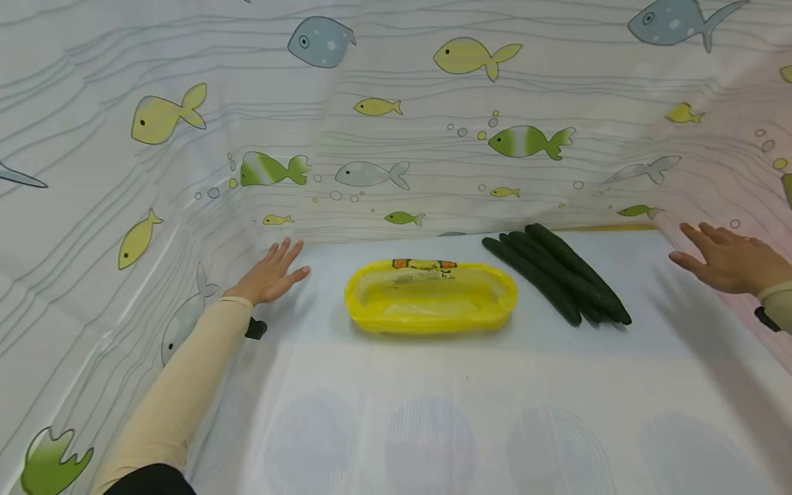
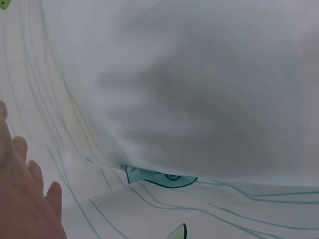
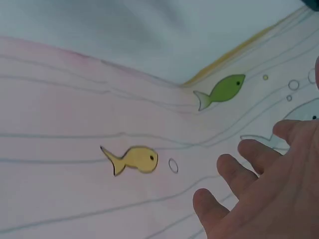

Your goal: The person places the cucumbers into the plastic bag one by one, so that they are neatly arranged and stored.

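Note:
A yellow plastic bag (image 1: 427, 320), its rim spread into a long oval, lies on the white table (image 1: 396, 385). Right of it several dark green cucumbers (image 1: 557, 275) lie side by side, pointing away at a slant. My left hand (image 1: 266, 275) hovers left of the bag with fingers spread, touching nothing; its fingers (image 2: 34, 174) also show in the left wrist view. At the far right my right hand (image 1: 730, 258) is held above the table edge, fingers extended and holding nothing. In the right wrist view that hand (image 3: 269, 189) appears before the curtain.
A fish-patterned curtain (image 1: 383, 137) encloses the table at the back and both sides. Along the back edge near the right corner runs a yellowish strip (image 1: 594, 227). A black band (image 1: 256, 328) sits at the left wrist.

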Motion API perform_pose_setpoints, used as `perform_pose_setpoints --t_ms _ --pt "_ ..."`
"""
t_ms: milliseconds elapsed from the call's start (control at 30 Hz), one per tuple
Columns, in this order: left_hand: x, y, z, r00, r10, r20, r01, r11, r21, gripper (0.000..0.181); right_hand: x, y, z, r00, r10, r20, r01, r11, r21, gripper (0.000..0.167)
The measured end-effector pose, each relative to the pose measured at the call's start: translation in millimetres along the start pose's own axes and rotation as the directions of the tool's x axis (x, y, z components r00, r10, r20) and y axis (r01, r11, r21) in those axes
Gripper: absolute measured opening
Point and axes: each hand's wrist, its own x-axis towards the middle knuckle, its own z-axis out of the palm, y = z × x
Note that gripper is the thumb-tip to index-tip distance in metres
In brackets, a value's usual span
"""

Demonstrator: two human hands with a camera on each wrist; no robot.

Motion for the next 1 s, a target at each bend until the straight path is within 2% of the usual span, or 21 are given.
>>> perform_pose_setpoints --t_ms 133,267,400,467,600,767,833,900,1000 --pt "1.2 3.4 5.6 0.999 0.006 -0.033 -0.007 0.999 -0.038 0.088 6.7 -5.4 11.1 0.999 -0.039 0.005 0.039 0.999 0.007 0.089" --pt "3.1 13.9 15.8 0.997 0.034 -0.063 -0.042 0.990 -0.133 0.087 12.8 -16.4 25.8 0.997 -0.079 0.006 0.079 0.996 0.044 0.087" --pt "5.6 26.2 29.6 0.995 0.060 -0.079 -0.077 0.967 -0.243 0.083 16.9 -30.4 39.2 0.993 -0.121 -0.012 0.122 0.986 0.111 0.083" --pt "7.5 32.3 35.8 0.995 0.054 -0.087 -0.078 0.950 -0.301 0.082 18.2 -38.1 44.5 0.990 -0.136 -0.038 0.141 0.980 0.144 0.081" --pt "6.6 47.7 41.6 0.997 0.012 -0.082 -0.048 0.894 -0.445 0.087 19.7 -54.3 52.0 0.979 -0.169 -0.118 0.190 0.960 0.205 0.074" --pt "0.3 66.4 49.9 0.999 -0.040 -0.018 0.021 0.795 -0.607 0.093 18.8 -72.8 58.6 0.958 -0.188 -0.215 0.234 0.949 0.212 0.068" --pt "-1.3 71.4 56.4 0.999 -0.048 0.000 0.037 0.764 -0.644 0.093 17.4 -78.8 61.2 0.947 -0.197 -0.252 0.251 0.946 0.205 0.067" --pt "-2.4 76.3 63.1 0.999 -0.051 0.003 0.040 0.746 -0.665 0.092 15.3 -84.3 63.4 0.937 -0.205 -0.284 0.267 0.942 0.203 0.066" --pt "-6.9 83.5 71.3 0.998 -0.054 -0.025 0.021 0.718 -0.695 0.090 11.6 -93.6 66.6 0.919 -0.219 -0.328 0.295 0.933 0.205 0.065"
